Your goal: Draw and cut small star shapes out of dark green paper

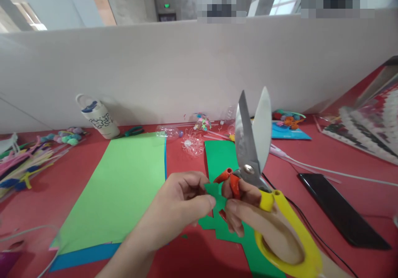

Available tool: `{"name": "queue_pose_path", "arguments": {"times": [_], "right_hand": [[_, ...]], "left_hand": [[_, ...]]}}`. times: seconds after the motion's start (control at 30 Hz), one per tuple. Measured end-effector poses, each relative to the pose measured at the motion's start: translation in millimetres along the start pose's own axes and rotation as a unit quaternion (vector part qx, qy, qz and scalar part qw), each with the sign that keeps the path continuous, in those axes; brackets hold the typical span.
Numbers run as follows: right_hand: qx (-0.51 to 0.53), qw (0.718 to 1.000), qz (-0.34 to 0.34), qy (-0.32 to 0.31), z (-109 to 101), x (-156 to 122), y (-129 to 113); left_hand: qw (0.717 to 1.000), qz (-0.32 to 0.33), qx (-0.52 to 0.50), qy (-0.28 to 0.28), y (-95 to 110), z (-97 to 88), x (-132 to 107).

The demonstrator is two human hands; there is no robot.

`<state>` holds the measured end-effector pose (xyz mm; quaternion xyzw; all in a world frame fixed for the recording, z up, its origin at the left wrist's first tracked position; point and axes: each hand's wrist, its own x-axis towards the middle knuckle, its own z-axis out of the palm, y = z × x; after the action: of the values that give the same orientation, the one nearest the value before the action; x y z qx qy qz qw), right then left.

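Note:
My left hand [174,211] pinches a small piece of green paper [220,202] between thumb and fingers. Around my right hand [248,211] are the handles of a large pair of scissors [248,153], one yellow, one orange-red. Their blades point up and away, spread apart, with no paper between them. The right fingertips are at the right edge of the green piece; whether they grip it too I cannot tell. Beneath both hands lies a larger cut sheet of dark green paper [228,233], partly hidden by the right hand and scissors.
Light green paper [124,187] lies over blue paper at left. A white bottle [101,120] stands behind it, by a low wall [174,71]. Clear plastic bottle parts [168,132] lie mid-table. A black phone-like slab [340,209] and cords are at right, craft sticks [27,164] at far left.

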<state>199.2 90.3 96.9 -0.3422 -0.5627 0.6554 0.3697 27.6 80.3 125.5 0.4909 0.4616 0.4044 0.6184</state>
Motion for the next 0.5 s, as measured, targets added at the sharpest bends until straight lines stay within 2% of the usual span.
{"name": "queue_pose_path", "arguments": {"times": [0.13,0.3,0.5], "right_hand": [[0.006,1.000,0.000,0.017,3,1,4],[0.003,0.995,-0.010,0.098,8,3,-7],[-0.052,0.995,-0.020,0.085,9,4,-13]], "left_hand": [[0.999,0.019,0.008,0.044,-1,6.2,0],[0.999,0.019,0.021,0.034,-3,14.1,0],[0.997,0.024,-0.054,0.056,-4,14.6,4]]}}
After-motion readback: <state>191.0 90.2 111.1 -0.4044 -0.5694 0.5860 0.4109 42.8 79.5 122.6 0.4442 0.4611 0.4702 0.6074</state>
